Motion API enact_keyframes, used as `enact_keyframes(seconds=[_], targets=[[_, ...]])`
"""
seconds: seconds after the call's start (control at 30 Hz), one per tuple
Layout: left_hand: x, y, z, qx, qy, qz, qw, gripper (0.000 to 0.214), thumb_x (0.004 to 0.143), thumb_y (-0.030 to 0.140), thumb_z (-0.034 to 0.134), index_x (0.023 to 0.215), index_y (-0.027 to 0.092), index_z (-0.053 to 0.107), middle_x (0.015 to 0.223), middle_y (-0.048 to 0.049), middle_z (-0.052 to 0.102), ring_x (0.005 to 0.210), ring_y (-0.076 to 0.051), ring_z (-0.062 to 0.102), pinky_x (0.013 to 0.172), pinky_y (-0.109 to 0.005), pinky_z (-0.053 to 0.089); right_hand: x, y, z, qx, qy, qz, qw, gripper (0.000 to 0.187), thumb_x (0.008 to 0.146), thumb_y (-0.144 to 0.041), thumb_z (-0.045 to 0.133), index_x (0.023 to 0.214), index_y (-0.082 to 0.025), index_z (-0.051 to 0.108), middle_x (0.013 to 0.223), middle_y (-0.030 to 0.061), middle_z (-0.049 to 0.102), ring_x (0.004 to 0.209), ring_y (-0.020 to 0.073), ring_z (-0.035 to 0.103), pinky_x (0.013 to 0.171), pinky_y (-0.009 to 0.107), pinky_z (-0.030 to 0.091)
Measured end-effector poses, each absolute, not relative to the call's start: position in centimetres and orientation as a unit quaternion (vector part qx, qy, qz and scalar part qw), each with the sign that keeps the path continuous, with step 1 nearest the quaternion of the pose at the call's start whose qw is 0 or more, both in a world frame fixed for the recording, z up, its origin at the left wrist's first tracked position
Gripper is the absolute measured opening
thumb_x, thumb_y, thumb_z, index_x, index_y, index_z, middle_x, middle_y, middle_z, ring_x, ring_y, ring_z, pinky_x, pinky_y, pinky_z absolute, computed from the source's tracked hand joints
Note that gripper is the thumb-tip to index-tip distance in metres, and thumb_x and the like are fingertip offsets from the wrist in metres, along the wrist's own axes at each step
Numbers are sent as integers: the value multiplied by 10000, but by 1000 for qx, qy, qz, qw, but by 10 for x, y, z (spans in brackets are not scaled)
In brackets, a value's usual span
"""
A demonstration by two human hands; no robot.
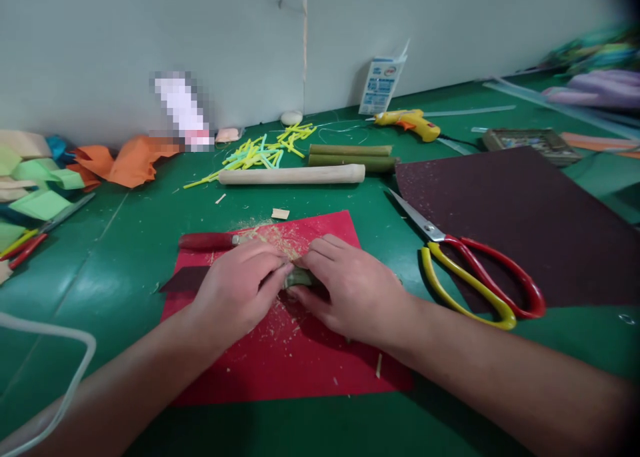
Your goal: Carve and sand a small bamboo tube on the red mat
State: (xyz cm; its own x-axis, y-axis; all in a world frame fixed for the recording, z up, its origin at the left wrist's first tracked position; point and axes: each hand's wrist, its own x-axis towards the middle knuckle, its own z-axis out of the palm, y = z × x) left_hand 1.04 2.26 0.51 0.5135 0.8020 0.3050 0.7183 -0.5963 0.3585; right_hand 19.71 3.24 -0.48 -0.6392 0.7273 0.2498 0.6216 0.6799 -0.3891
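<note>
A short green bamboo piece [301, 278] lies low over the red sheet [295, 377], mostly covered by my fingers. My right hand [353, 287] is closed round its right part, thumb below and fingers above. At its left end my left hand [245, 280] pinches with thumb and forefinger; the exact contact is partly hidden. A dark brown strip [186, 280] shows under the left wrist. Behind that hand lies a tool with a red handle [206, 242], its far end hidden. Pale shavings and dust [270, 232] are scattered around the fingers.
Large scissors [440, 237] with red and yellow handles lie right, partly on a dark brown sheet [500, 210]. Behind are a peeled bamboo stick [293, 174], green bamboo lengths [350, 158], cut straws [260, 154] and a yellow glue gun [407, 122]. Coloured paper [45, 177] sits left.
</note>
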Motion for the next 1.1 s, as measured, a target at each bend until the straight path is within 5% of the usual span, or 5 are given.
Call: enact_keyframes(seconds=[0.2,0.43,0.67,0.9,1.1], targets=[[7,12,3,888,391,242,-13,177,889,182,470,856,139,638,926,-62,660,899,-178,595,864,-318,467,196,33,-4,-399,-887,148,179,220,844,-344,517,883,-147,607,842,60,584,815,196,513,684,315,426],[12,24,3,852,462,227,99,228,899,219,447,743,150,597,793,-31,635,761,-147,570,726,-298,476,197,32,-5,-386,-893,131,191,200,850,-333,513,842,-147,585,831,64,583,806,197,507,688,317,414],[8,8,2,880,403,250,-26,170,885,176,462,851,143,625,891,-58,656,858,-175,591,826,-322,483,197,34,-3,-403,-886,136,187,200,847,-334,515,811,-151,588,809,60,584,778,184,508,666,300,403],[14,25,1,847,467,241,81,233,888,200,451,707,144,585,765,-40,626,742,-146,574,708,-295,482,196,33,-4,-391,-892,127,187,207,852,-336,508,827,-146,587,821,68,584,786,193,505,670,312,407],[9,7,1,868,418,269,5,140,868,168,490,822,137,619,865,-58,650,837,-167,588,795,-307,483,197,34,-3,-388,-892,131,189,211,849,-339,511,820,-146,591,807,65,579,781,191,504,661,306,404]])
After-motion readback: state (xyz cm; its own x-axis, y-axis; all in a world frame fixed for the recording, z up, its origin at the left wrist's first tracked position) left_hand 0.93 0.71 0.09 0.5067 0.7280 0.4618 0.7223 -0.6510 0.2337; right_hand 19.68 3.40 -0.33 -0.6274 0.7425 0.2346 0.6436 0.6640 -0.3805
